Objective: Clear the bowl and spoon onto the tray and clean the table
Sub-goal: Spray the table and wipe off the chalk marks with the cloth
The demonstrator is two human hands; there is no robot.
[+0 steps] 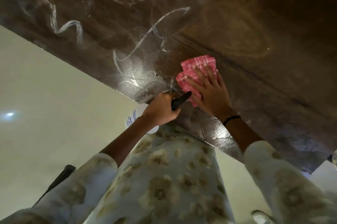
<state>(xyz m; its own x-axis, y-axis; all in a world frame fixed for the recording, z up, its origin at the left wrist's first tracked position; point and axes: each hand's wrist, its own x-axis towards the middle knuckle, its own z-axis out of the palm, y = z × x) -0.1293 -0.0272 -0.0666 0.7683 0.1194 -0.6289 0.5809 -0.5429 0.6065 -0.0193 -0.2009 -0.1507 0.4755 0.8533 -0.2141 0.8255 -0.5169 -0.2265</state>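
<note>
Table point(237, 23) | dark top fills view, white smears across left part; no bowl, spoon or tray in sight | right hand point(209, 90) flat, fingers spread, pressing pink checked cloth point(198, 67) to wipe | left hand point(162, 108) wrapped round spray bottle point(136, 116) at near edge, nozzle toward smears, likely ready.

Pale glossy floor point(45, 96) w/ light glare, maybe a dark chair leg point(60, 178) at left.

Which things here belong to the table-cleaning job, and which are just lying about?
Job: cloth under the right hand; spray bottle held by the left hand; table with white streaks.

Lying about: dark object on the floor, lower left; shoe.
</note>
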